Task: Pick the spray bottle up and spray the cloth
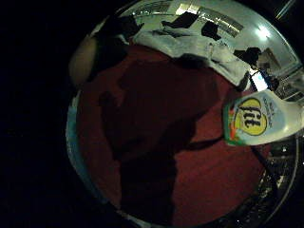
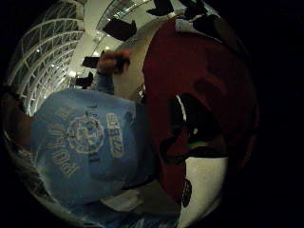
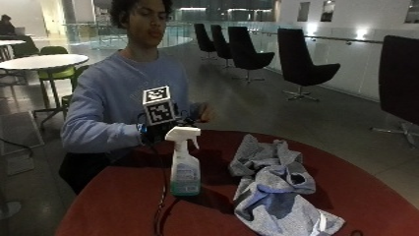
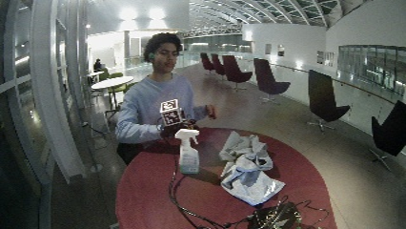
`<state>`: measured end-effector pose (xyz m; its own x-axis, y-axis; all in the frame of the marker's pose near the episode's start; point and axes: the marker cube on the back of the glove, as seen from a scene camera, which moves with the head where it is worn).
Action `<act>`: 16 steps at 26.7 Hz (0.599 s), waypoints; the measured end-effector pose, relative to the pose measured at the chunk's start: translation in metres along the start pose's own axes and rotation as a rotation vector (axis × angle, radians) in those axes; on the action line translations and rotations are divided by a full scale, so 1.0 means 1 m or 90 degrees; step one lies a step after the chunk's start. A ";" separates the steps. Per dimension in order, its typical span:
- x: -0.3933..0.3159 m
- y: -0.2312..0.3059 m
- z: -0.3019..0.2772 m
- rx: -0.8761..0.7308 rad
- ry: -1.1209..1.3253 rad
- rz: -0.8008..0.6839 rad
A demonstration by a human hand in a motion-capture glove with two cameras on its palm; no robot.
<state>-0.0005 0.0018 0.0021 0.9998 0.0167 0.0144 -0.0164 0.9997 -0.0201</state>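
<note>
"fit" on spray bottle [image 1: 259,118] label, sweatshirt [image 2: 90,142] print prob. unreadable

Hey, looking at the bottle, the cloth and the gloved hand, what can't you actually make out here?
- Right hand: in the outside view the marker and the bottle's white head cover its fingers, so open or curled is unclear.
- Bottle label: too small in both outside views; the little finger side palm view shows only part, the rest cut by the edge.
- Cloth: bunched folds hide its underside, so damp or dry cannot be told.
- Table: its near edge is cut off.

White spray bottle [image 3: 185,166] with yellow-and-green label and greenish liquid; grey-blue cloth [image 3: 275,189]; red desk [image 3: 367,196]; black-gloved right hand [image 3: 157,132].
</note>
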 end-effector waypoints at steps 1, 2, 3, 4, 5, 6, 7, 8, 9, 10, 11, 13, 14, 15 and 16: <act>0.000 0.001 0.000 -0.003 -0.001 0.001; -0.001 0.002 0.001 -0.008 -0.003 0.004; -0.001 0.002 0.001 -0.014 -0.004 0.006; -0.001 0.003 0.000 -0.018 -0.002 0.008; -0.001 0.004 0.000 -0.021 0.000 0.010; 0.000 0.004 -0.002 -0.023 0.003 0.012; -0.001 0.005 -0.003 -0.024 0.005 0.012; -0.001 0.005 -0.004 -0.025 0.006 0.013; -0.003 0.006 -0.005 -0.026 0.004 0.012; -0.005 0.007 -0.006 -0.025 0.000 0.013; -0.006 0.008 -0.006 -0.025 -0.003 0.013; -0.006 0.010 -0.008 -0.022 -0.007 0.016; -0.005 0.011 -0.009 -0.020 -0.007 0.019; -0.002 0.012 -0.010 -0.019 -0.006 0.023; 0.000 0.013 -0.011 -0.017 -0.005 0.026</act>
<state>-0.0010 0.0147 -0.0094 0.9981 0.0579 0.0202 -0.0569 0.9972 -0.0476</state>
